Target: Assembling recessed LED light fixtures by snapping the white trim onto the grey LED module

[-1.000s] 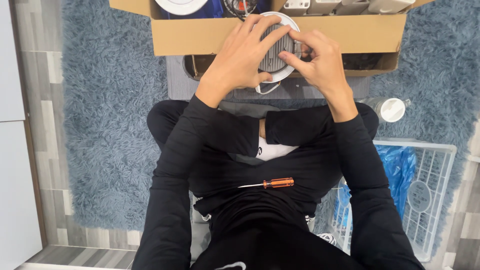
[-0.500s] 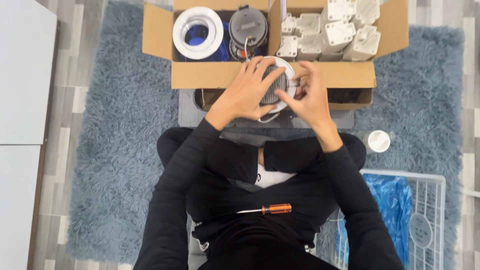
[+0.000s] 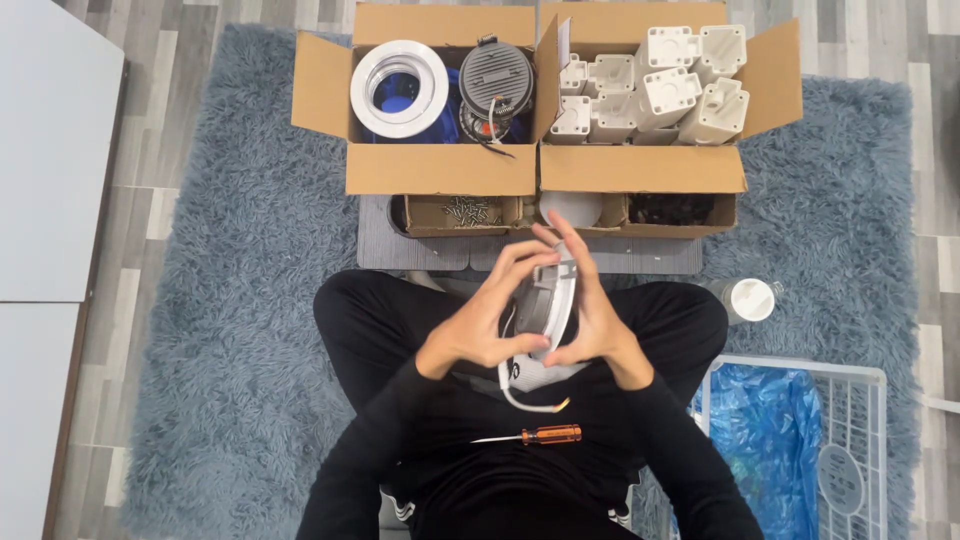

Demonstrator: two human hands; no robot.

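both hands hold a round white light fitting (image 3: 545, 305) on edge above the lap: left hand (image 3: 487, 320) on its left side, right hand (image 3: 590, 315) on its right. a screwdriver (image 3: 530, 436) lies nearer, cardboard boxes (image 3: 545, 165) farther.

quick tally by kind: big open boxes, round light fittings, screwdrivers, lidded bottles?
Big open cardboard boxes: 2
Round light fittings: 3, one in both hands, a white ring and a grey finned one in the left box
Orange-handled screwdriver: 1
White-lidded bottle: 1
Total: 7
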